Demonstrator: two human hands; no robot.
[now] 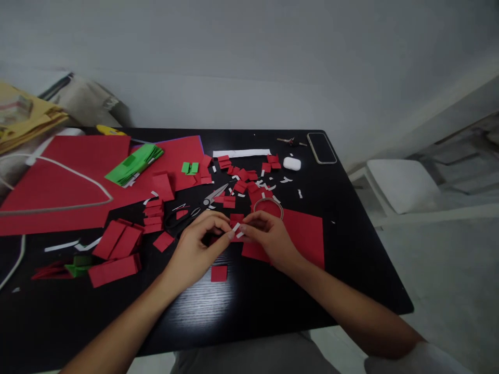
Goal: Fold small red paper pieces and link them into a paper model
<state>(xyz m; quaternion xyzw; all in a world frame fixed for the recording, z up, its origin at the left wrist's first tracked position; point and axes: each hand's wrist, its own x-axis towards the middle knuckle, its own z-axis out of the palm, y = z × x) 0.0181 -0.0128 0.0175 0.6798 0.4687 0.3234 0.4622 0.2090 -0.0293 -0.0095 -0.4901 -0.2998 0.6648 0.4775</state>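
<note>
My left hand (205, 236) and my right hand (271, 236) meet above the black table, fingertips pinched. Between them is a small red paper piece (236, 232) with two short white strips on it. Both hands' fingertips are on this piece; exactly which edge each one grips is too small to tell. Just beyond my left hand lie scissors (210, 196) with black handles and blades partly spread. Close to the right hand, a ring-shaped tape roll (281, 209) rests on a red sheet (306, 236). A red paper square (219, 273) lies nearer to me.
Folded red papers (119, 240) and a green paper stack (134, 163) lie at left, near large red sheets (78, 182) and a white cable (83, 175). Small red pieces and white scraps are scattered ahead. A phone (322, 148), white case (292, 163) and keys (291, 141) sit back right.
</note>
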